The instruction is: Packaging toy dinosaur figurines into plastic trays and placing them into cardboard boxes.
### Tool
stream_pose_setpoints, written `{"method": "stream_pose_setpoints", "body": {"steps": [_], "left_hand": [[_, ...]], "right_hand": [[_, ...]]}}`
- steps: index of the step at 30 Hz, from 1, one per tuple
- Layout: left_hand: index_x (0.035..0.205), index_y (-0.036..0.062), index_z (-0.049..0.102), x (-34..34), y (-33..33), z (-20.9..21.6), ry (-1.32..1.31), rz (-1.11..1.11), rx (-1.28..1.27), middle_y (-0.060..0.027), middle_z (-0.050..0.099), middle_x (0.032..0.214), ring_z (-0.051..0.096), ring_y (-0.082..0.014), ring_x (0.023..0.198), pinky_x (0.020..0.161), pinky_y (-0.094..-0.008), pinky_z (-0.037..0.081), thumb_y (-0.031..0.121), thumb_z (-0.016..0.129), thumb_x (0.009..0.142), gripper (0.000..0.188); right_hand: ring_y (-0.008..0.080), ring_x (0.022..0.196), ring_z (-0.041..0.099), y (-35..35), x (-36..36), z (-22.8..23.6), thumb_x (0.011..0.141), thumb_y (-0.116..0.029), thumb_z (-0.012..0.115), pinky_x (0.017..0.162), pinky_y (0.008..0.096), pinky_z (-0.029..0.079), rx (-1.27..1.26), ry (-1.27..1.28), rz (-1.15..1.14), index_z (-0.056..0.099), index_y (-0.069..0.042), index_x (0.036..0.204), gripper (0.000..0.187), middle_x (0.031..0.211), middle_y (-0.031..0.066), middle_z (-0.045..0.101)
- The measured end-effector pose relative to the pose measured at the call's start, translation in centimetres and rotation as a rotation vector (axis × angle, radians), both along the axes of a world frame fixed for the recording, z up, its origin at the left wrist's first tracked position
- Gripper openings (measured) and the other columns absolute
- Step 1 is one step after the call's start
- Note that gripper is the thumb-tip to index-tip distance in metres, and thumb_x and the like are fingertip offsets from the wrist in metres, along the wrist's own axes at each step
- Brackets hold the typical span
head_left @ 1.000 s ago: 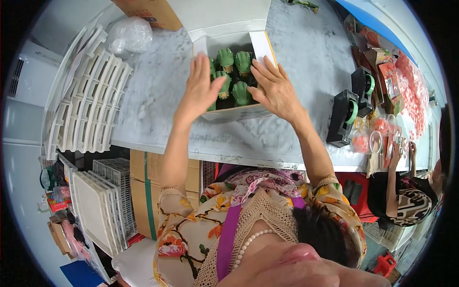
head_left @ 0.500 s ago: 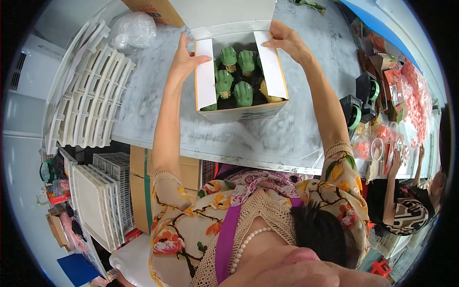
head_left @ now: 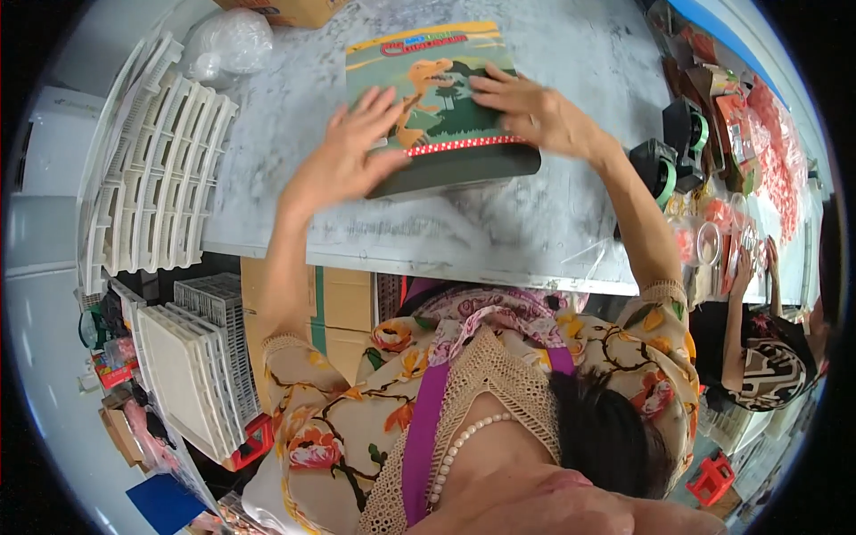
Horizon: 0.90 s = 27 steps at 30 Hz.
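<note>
A cardboard box with a dinosaur picture on its green lid sits on the table. The lid lies over the top, and its dark front flap shows along the near edge. What is inside is hidden now. My left hand, slightly blurred, lies over the lid's left side with fingers spread. On the right side of the lid rests my right hand, fingers stretched out across the picture. Neither hand grips anything.
White plastic racks lean at the table's left, beside a clear plastic bag. A brown carton stands at the back. Green tape dispensers are at the right, near packaged goods and another person's hands.
The raised lid has come down over the side flaps, covering the green dinosaur-shaped toys. Both hands have moved from the box's sides onto the lid.
</note>
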<state>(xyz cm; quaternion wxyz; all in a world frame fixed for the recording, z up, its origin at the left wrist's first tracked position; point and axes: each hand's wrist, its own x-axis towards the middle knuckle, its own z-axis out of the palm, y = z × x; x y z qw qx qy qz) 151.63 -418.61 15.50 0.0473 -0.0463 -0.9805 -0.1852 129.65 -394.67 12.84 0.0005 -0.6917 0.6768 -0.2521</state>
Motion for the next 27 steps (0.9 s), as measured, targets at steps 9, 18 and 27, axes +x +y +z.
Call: {"method": "stream_pose_setpoints", "body": {"steps": [9,18,27], "left_hand": [[0.146,0.0126,0.03,2.3,2.5,-1.0,0.06,-0.01,-0.162,-0.0149,0.02,0.154,0.017,-0.0369,0.142,0.112,-0.0537,0.018,0.039,0.072,0.077,0.086],[0.136,0.005,0.044,2.3,3.7,-1.4,0.308,-0.006,-0.308,-0.0171,0.042,0.142,0.042,-0.0385,0.126,0.103,-0.0467,0.034,0.015,0.066,0.084,0.057],[0.129,0.0068,0.054,2.0,3.3,-1.5,0.365,0.014,-0.187,-0.0124,0.054,0.133,0.047,-0.0338,0.122,0.098,-0.0434,0.037,0.014,0.068,0.082,0.049]], "right_hand": [[0.0322,0.137,0.033,1.6,5.3,-1.4,0.069,-0.033,0.077,0.108,0.0417,0.038,-0.094,0.025,-0.156,0.045,-0.011,0.137,0.078,0.145,0.0063,0.041],[0.0288,0.125,0.048,1.4,5.6,-0.6,0.071,-0.024,0.076,0.093,0.0378,0.051,-0.138,0.228,-0.213,0.053,-0.008,0.128,0.064,0.133,0.0068,0.054],[0.0255,0.121,0.051,1.3,5.3,1.0,0.076,-0.027,0.072,0.093,0.0369,0.05,-0.134,0.17,-0.215,0.06,-0.016,0.123,0.05,0.13,0.0005,0.057]]}}
